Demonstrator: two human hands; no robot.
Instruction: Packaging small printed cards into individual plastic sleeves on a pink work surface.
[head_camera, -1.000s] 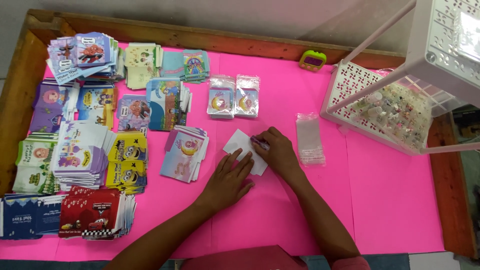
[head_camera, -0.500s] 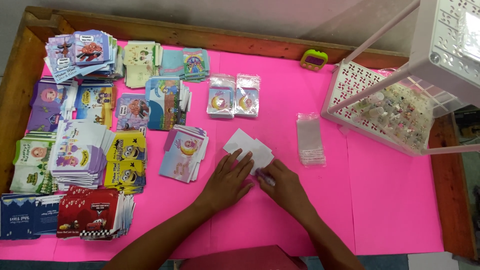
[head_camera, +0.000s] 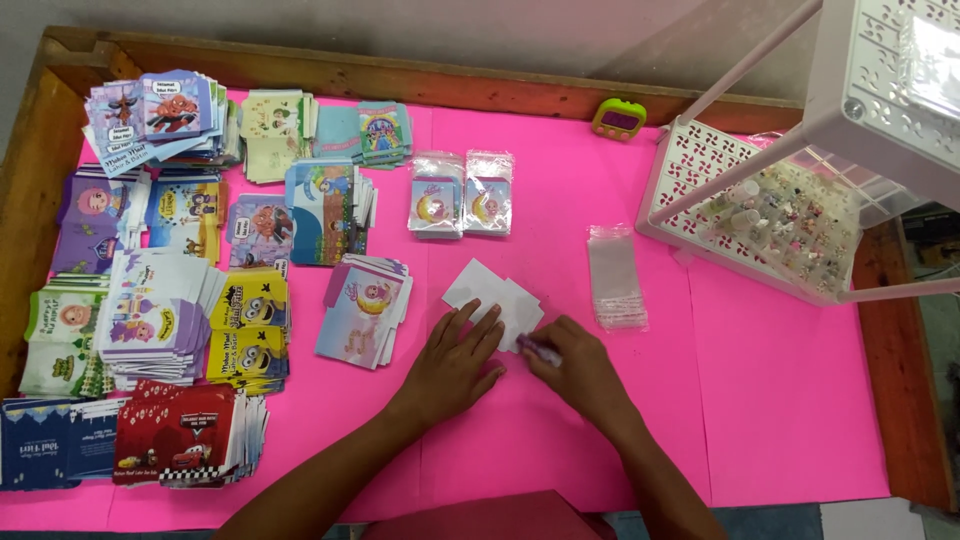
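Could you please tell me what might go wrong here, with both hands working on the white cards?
The left hand pins only a corner of the white cards, so they may slide on the smooth pink sheet. The right hand works close to the clear plastic sleeves and could brush them out of line.

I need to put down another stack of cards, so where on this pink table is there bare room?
Bare pink lies right of the clear bags, below the white rack, out to the wooden rim. A smaller patch sits between the green timer and the bagged cards. The left side is crowded with card stacks.
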